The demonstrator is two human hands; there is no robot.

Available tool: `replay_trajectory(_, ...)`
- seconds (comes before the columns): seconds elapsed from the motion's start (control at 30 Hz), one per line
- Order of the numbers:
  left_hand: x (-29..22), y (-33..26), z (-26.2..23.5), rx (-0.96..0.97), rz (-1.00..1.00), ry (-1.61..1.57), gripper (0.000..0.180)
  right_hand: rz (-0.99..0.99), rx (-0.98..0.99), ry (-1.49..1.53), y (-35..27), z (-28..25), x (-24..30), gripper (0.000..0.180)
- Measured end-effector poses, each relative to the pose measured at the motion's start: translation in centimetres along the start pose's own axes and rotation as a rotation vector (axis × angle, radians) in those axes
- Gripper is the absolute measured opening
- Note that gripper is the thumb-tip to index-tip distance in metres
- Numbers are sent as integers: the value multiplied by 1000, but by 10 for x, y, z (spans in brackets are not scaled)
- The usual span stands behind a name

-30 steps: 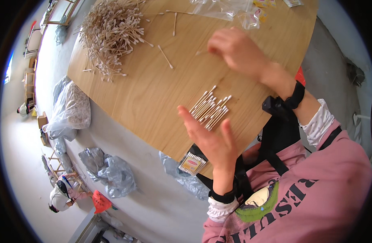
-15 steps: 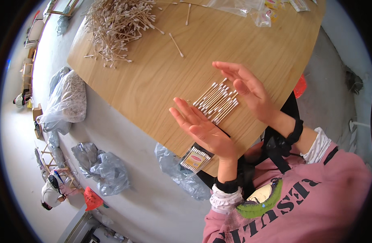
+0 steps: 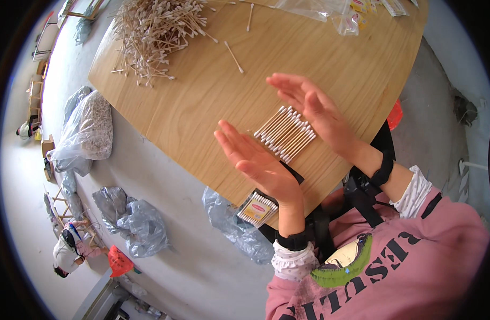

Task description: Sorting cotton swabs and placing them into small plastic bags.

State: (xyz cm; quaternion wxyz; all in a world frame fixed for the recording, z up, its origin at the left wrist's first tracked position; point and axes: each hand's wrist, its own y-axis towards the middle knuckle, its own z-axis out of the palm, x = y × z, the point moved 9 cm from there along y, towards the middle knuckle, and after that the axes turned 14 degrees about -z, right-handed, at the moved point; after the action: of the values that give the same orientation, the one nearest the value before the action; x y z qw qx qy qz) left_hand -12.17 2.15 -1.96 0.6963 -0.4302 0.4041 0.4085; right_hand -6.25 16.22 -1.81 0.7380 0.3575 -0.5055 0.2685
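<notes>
A flat row of cotton swabs (image 3: 285,133) lies side by side on the wooden table (image 3: 202,106), between my two hands. My left hand (image 3: 261,165) is held up at the row's left end, fingers stretched out and palm turned inward. At the other end my right hand (image 3: 322,114) faces it, its fingers also extended, very near the swab tips; I cannot tell whether it touches them. Neither hand holds anything. By my left wrist, a small packet of cotton swabs (image 3: 257,209) with a yellow and white label sits at the table's edge.
A big heap of loose swabs (image 3: 154,37) covers the table's far left, with a stray swab (image 3: 234,57) beside it. Clear plastic bags (image 3: 309,8) lie at the far edge. Filled plastic bags (image 3: 143,226) stand on the floor at left, where another person (image 3: 69,250) works.
Both hands have shifted slightly left and away from me, staying outstretched. The swabs between them now lie in a neater, more even row.
</notes>
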Motion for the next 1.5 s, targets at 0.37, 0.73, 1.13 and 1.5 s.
replay_trajectory(0.37,11,-22,11,19,9,37,73,17,2,45,-18,1,3,80)
replay_trajectory(0.73,3,-26,7,-32,106,189,74,-18,-122,137,-24,-6,1,72)
replay_trajectory(1.13,40,-65,61,276,312,1531,102,-282,444,-786,22,9,38,5)
replay_trajectory(1.5,43,-74,57,297,350,1430,77,-435,839,-1071,24,59,11,11)
